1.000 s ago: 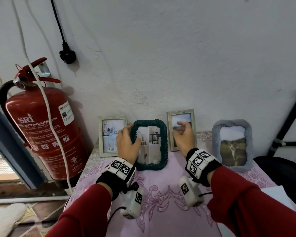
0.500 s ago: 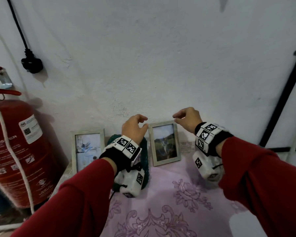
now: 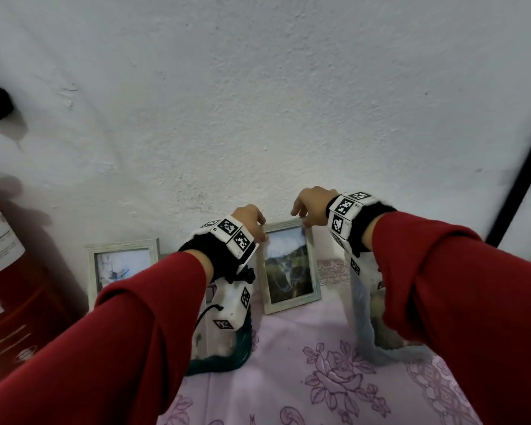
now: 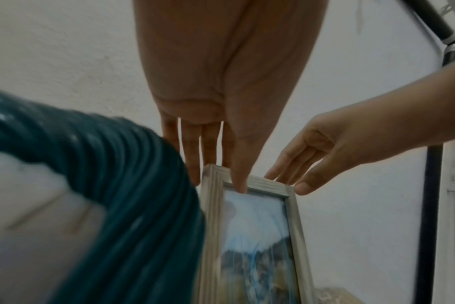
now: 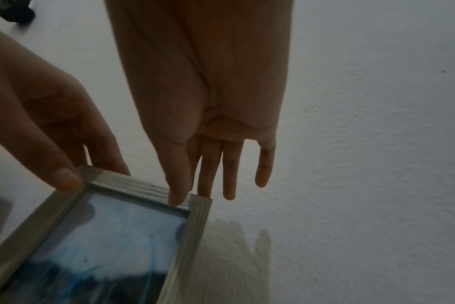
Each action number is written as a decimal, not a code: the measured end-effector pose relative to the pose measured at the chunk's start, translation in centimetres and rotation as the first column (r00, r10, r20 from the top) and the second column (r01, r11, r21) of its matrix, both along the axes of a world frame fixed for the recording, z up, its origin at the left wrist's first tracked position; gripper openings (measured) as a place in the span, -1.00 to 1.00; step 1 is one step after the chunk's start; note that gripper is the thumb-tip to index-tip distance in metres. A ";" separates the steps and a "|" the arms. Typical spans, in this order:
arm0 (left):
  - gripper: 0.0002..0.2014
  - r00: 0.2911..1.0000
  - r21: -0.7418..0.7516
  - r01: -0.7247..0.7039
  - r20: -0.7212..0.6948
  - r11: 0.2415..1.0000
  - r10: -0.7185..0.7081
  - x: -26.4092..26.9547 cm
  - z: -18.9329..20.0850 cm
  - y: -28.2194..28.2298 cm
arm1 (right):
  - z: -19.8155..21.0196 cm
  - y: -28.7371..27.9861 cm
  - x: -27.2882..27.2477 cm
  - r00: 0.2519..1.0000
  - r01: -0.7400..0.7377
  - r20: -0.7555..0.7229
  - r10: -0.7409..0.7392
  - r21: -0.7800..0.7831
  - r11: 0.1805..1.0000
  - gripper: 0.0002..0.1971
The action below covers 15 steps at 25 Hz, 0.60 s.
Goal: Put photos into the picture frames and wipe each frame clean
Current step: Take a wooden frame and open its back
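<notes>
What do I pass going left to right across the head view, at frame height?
Fire extinguisher → pale wooden frame → left hand → wooden landscape frame → right hand → grey frame.

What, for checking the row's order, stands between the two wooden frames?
The teal rope frame, half hidden in the head view, clearer in the left wrist view.

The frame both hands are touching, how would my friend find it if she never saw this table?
Look along the white wall to the row of pictures on the pink flowered tablecloth. The wooden frame stands just right of the teal rope frame. The left hand and right hand pinch its top corners, and it shows a landscape.
</notes>
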<state>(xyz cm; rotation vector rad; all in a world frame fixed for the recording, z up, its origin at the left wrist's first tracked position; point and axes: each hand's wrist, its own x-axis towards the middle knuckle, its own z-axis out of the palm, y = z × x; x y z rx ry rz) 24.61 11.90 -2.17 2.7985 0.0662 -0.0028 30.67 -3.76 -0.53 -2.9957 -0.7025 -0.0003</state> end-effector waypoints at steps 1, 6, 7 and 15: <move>-0.55 1.000 0.004 0.005 0.002 1.000 -0.005 0.0 -0.1 0.0 | -0.2 0.1 0.0 1.000 0.006 0.023 -0.006 0.005 1.000 -0.56; -0.63 1.000 -0.116 0.009 0.011 0.993 -0.008 -0.6 -0.1 0.2 | -0.4 -0.2 -0.9 1.000 0.025 0.020 -0.024 -0.039 0.999 -0.70; -0.63 1.000 -0.145 0.010 0.023 0.989 -0.007 -0.9 -0.1 0.2 | -0.1 -0.3 -1.3 1.000 0.022 0.019 -0.021 -0.053 0.998 -0.73; -0.71 0.949 -0.213 0.078 0.316 0.974 -0.007 -4.7 4.5 -0.9 | 6.3 -3.0 -6.2 0.997 -0.036 0.078 0.028 0.094 0.995 -0.71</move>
